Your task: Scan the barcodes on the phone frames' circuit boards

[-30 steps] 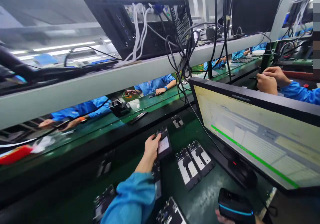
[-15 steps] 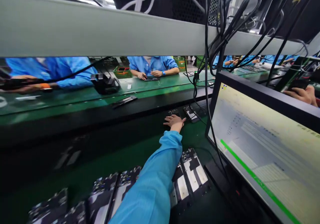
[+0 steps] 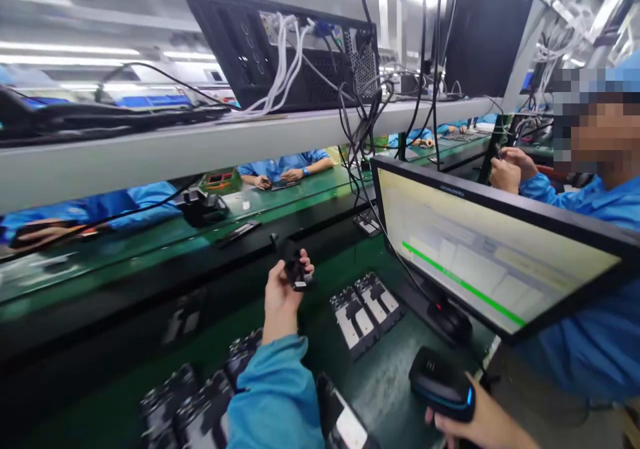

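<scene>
My left hand (image 3: 285, 285) is raised over the bench, palm turned up, fingers curled around a dark phone part (image 3: 295, 265). That part is tilted and blurred, with a small white label at its lower end. At the lower right my right hand (image 3: 483, 412) grips a black barcode scanner (image 3: 440, 385), which shows a blue lit strip. Between the hands, two opened phone assemblies (image 3: 367, 312) lie side by side on the green bench. Another phone assembly (image 3: 345, 415) sits beside my left sleeve, partly covered by it.
Several phone assemblies (image 3: 200, 402) lie left of my sleeve. A monitor (image 3: 500, 249) with a green bar stands at the right, a black mouse (image 3: 447, 322) below it. Cables (image 3: 360, 122) hang from the shelf (image 3: 150, 162). A co-worker (image 3: 600, 202) holds something behind the monitor; others work across the bench.
The view has swung up and right. My left hand, earlier spread at the bench's back, has turned over and holds a phone part. My right hand with the scanner has come into view.
</scene>
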Tool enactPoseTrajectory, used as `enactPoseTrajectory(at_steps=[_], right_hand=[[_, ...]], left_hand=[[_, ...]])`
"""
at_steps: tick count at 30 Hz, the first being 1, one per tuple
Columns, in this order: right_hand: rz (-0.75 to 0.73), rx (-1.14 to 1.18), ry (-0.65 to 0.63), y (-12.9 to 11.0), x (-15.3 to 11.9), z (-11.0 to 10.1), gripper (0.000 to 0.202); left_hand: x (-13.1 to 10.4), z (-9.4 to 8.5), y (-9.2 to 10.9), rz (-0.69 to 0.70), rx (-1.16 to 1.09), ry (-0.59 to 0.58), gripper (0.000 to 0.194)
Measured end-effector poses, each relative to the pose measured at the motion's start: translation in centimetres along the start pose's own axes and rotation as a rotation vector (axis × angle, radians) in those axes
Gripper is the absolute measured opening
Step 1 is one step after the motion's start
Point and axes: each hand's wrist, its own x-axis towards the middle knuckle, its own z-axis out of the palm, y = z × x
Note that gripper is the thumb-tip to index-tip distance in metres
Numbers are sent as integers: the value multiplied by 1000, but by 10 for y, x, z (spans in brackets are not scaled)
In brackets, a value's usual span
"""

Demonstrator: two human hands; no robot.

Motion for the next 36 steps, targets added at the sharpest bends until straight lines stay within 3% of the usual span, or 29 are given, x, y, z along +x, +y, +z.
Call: enactPoseTrajectory(at_steps=[3,5,7,10,16,21,27,36], right_hand=[[-113,-323,97,-8,-26,0,20],[-223,-642,195,-12,-24,-12,46],[-234,-873,241,-11,-14,-23,65],[-227,-1000,223,-1,-2,-29,69],[-251,-1043,266,12,-2,-26,60],[-235,-1090,164,8,-6,-27,73],[-318,-1079,-11,2,-3,-30,83],[-279,-1150,-38,-6,3,-31,86]], left_hand=[[-58,-12,-4,-41,-327,-164,54],[-85,-14,-13,-58,-373,-188,60],[-105,-13,-22,-72,-403,-185,63],[-124,-12,-33,-101,-442,-176,67],[-136,-27,-39,-217,-488,-167,72],[-138,-38,-41,-227,-503,-147,72],[-140,-33,-41,-266,-509,-101,69],[-142,-28,-42,-258,-471,-51,64]])
